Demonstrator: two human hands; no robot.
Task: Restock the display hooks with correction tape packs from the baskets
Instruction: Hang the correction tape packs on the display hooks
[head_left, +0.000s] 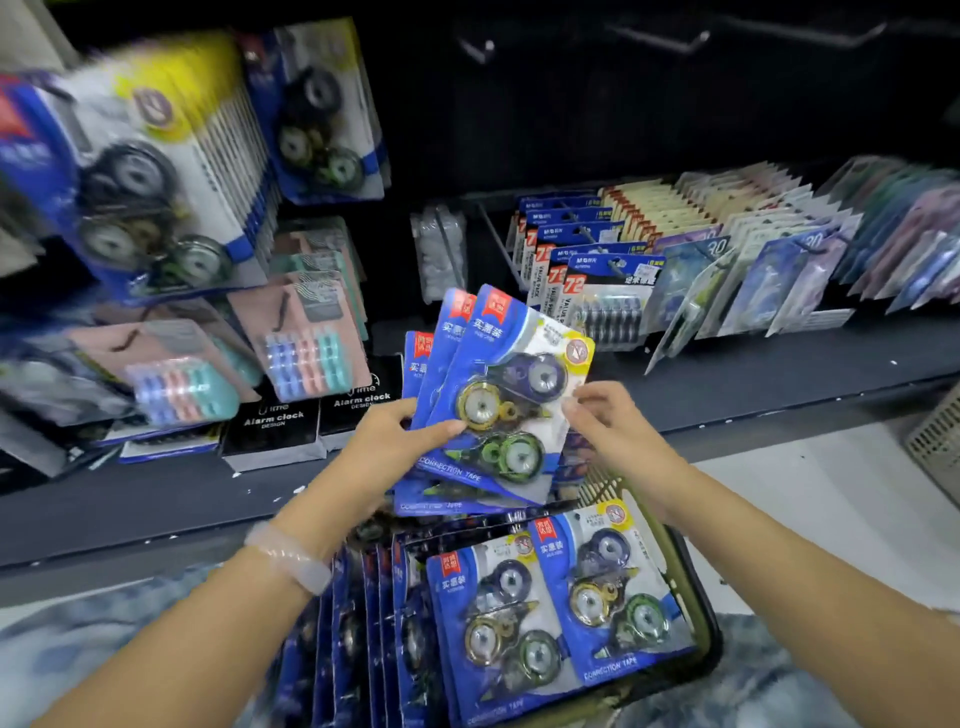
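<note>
My left hand (395, 441) grips a fanned stack of blue correction tape packs (498, 395) above the basket, thumb across the front pack. My right hand (610, 421) pinches the right edge of that front pack with its fingertips. Below, a dark green basket (696, 597) holds several more blue packs (561, 613), some lying flat and others standing on edge. At the upper left, rows of the same correction tape packs (150, 171) hang on display hooks. Bare hooks (670, 39) stick out of the dark back panel at the top.
Pastel clip packs (306, 332) hang left of centre, above black alarm clock boxes (275, 431). On the right, refill and card packs (602, 296) fill the dark shelf (753, 384). A beige basket (935, 441) stands at the far right on the floor.
</note>
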